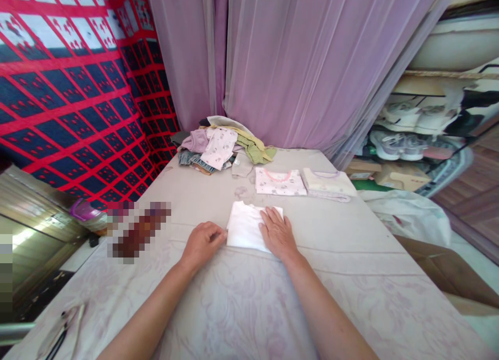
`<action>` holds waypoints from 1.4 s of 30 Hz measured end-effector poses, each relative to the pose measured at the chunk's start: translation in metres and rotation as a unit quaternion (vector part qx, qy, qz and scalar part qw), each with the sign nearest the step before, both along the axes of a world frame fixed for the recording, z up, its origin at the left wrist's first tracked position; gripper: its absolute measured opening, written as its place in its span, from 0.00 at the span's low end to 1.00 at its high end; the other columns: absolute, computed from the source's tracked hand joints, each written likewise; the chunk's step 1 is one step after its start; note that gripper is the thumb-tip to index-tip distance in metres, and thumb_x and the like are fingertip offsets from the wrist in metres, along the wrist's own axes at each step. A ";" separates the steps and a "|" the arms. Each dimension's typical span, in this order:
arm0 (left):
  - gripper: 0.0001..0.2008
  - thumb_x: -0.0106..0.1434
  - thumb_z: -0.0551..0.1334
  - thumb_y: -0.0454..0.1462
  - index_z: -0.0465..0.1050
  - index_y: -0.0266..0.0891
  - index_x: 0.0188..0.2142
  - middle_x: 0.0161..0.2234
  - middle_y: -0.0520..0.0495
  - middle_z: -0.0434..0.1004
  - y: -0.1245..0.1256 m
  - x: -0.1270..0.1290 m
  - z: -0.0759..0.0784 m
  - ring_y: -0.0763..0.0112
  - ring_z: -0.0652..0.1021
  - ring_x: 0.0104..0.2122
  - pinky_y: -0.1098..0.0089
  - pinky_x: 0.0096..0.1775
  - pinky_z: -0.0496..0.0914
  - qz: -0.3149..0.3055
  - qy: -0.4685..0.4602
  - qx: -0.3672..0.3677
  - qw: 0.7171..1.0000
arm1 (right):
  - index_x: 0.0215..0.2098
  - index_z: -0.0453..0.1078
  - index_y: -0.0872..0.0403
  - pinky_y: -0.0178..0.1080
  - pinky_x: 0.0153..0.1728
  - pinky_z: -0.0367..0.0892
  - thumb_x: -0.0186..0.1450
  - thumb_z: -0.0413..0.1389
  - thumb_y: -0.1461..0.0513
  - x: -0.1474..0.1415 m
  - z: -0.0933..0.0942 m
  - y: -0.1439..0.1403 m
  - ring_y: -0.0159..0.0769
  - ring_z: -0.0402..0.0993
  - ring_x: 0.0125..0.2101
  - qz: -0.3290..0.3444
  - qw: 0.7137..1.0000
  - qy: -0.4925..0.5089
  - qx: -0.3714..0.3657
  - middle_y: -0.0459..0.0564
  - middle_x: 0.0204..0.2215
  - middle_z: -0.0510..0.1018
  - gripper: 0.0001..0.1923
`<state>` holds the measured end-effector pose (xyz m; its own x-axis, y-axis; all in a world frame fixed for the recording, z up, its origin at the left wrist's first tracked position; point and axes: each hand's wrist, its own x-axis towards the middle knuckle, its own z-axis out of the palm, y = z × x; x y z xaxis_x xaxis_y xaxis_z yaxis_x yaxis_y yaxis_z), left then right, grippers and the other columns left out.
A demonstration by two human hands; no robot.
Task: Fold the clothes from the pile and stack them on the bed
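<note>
A folded white shirt (pixel 245 227) lies on the patterned bed sheet (pixel 249 303) in front of me. My left hand (pixel 205 241) is at its left edge, fingers curled with thumb and fingertips pinched on the cloth's border. My right hand (pixel 277 232) rests palm down on the shirt's right side, fingers stretched out flat. Just beyond the white shirt lies a folded pale pink printed top (pixel 280 184) with a coral neckline. Beside it to the right is a folded cream top (pixel 329 182) with a lilac neckline, lying over another folded piece.
A loose heap of clothes (pixel 220 146) sits at the bed's far end, against purple curtains (pixel 296 63). A blurred-out object (pixel 136 232) lies at left, and a cord-like item (pixel 64 331) at the near left corner. Shelves with shoes (pixel 401 144) and a cardboard box (pixel 448 269) stand right.
</note>
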<state>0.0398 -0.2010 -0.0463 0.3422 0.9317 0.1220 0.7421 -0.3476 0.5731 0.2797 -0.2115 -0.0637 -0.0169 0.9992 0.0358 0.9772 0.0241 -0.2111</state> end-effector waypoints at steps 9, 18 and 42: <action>0.09 0.58 0.61 0.37 0.78 0.47 0.38 0.38 0.50 0.78 -0.019 0.011 -0.003 0.65 0.74 0.42 0.63 0.48 0.63 0.042 0.019 -0.015 0.999 | 0.62 0.58 0.50 0.52 0.60 0.44 0.70 0.38 0.56 0.001 -0.003 0.000 0.39 0.45 0.64 -0.001 1.000 -0.006 0.009 0.50 0.64 0.57 0.24; 0.05 0.57 0.61 0.38 0.75 0.46 0.34 0.38 0.52 0.78 -0.017 0.023 -0.003 0.67 0.75 0.43 0.66 0.50 0.64 0.052 -0.089 -0.056 0.993 | 0.61 0.59 0.49 0.52 0.60 0.44 0.70 0.39 0.57 0.002 -0.003 0.000 0.39 0.47 0.64 0.000 1.000 0.005 0.021 0.51 0.63 0.58 0.23; 0.17 0.58 0.61 0.45 0.73 0.46 0.46 0.35 0.51 0.79 -0.011 0.028 0.013 0.64 0.76 0.39 0.66 0.43 0.64 0.083 0.085 -0.072 0.990 | 0.60 0.61 0.49 0.52 0.59 0.47 0.69 0.41 0.58 0.002 -0.004 -0.002 0.40 0.49 0.63 0.003 0.999 0.002 0.042 0.51 0.63 0.60 0.22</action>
